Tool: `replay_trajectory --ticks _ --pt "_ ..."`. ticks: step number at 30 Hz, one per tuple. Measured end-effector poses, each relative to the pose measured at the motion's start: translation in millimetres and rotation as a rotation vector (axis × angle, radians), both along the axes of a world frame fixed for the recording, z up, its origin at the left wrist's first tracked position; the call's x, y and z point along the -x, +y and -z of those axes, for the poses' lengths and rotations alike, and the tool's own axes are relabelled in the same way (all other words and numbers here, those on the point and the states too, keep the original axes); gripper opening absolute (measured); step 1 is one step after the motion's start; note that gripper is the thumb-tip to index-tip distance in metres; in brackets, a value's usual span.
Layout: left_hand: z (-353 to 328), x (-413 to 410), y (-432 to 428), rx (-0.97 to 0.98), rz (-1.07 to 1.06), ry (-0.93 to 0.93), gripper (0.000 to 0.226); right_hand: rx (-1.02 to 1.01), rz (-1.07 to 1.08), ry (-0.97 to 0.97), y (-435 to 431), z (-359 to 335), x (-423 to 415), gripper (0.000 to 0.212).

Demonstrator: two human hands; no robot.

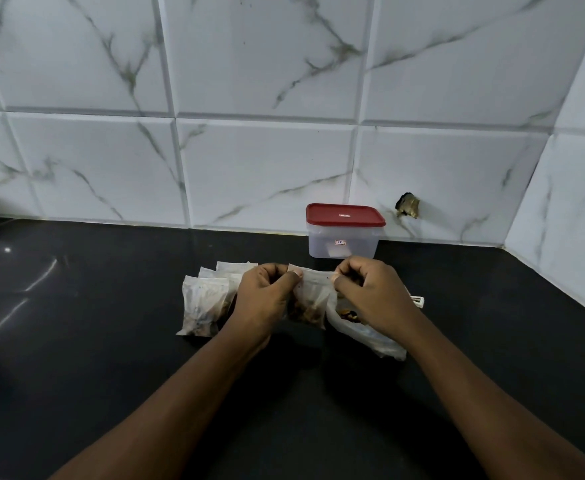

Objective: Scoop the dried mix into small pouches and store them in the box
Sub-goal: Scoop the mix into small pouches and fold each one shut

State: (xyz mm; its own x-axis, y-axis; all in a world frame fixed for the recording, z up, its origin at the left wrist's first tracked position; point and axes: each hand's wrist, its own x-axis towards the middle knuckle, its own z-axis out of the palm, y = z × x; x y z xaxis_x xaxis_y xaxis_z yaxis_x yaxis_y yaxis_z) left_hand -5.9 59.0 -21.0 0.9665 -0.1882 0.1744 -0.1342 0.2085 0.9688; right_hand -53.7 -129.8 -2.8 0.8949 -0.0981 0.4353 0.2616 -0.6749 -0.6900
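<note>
Head view, centre of frame: small pouch point(313, 296) over the dark counter point(111, 341), pinched along its top edge by left grip point(267, 299) and right grip point(374, 296), each narrow on an upper corner. Dried mix point(306, 313) sunk to the bottom. Probably light, thin and floppy, perhaps slippery; best taken by the top strip, not squeezed at the belly. Filled pouches point(202, 306) heaped left of centre, big bag point(364, 332) lying right. Box point(344, 237) behind, against the tiles point(249, 168), red lid point(344, 214) on.
</note>
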Motion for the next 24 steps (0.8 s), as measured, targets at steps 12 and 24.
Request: replay_trajectory --ticks 12,24 --pt "-37 -2 61 0.007 -0.212 -0.207 0.008 0.166 0.006 -0.111 -16 -7 5 0.015" --pt "11 14 143 -0.276 -0.388 0.142 0.009 0.404 0.254 0.435 -109 -34 19 0.029"
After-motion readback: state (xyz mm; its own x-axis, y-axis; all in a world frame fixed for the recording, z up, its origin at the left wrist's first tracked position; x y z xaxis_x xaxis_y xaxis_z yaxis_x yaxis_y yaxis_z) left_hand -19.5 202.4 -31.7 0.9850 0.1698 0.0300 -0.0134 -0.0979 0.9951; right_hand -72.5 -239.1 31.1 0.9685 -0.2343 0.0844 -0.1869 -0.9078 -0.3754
